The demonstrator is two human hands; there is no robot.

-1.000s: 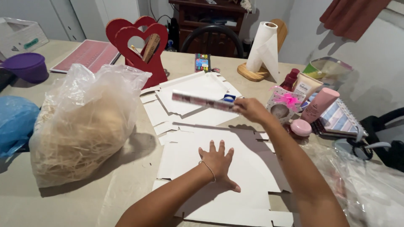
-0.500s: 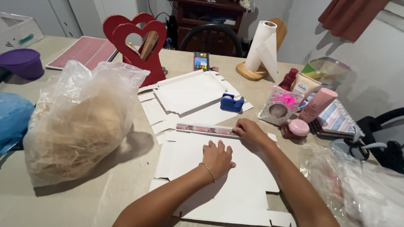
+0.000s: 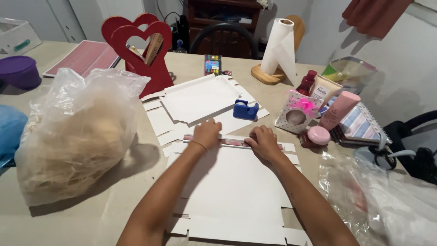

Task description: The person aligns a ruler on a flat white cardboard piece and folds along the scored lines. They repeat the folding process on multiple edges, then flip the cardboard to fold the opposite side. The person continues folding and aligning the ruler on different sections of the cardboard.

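- Shifted since half a second ago: left hand (image 3: 207, 133) gone from lying flat on the middle of the sheet up to the ruler's left end; right hand (image 3: 264, 142) and the ruler much where they were.
- Spread under everything, a beige table (image 3: 114, 218).
- Stretched from the grip back toward the body, a big white die-cut card sheet (image 3: 232, 191) with tabs along its edges, lying flat.
- Well to the left of the grip, a clear plastic bag of pale straw filling (image 3: 73, 141), slumped and untouched.
- Just beyond the grip, a second white card blank (image 3: 198, 98), also flat.
- Both hands knuckles up, fingers bent together and pressing down, clamped on the ruler from above rather than wrapped around it.
- Pinned under them, a pink-patterned ruler (image 3: 230, 141), laid crosswise on the far end of the big sheet, seemingly along the line where the end flaps begin.
- Beyond the grip and slightly right, apart from it, a blue tape dispenser (image 3: 245, 110).
- By the look of it, aligning and holding the straightedge on a fold line; any fold or score against it would call for steady downward pressure at both ends, so that the ruler cannot skew.
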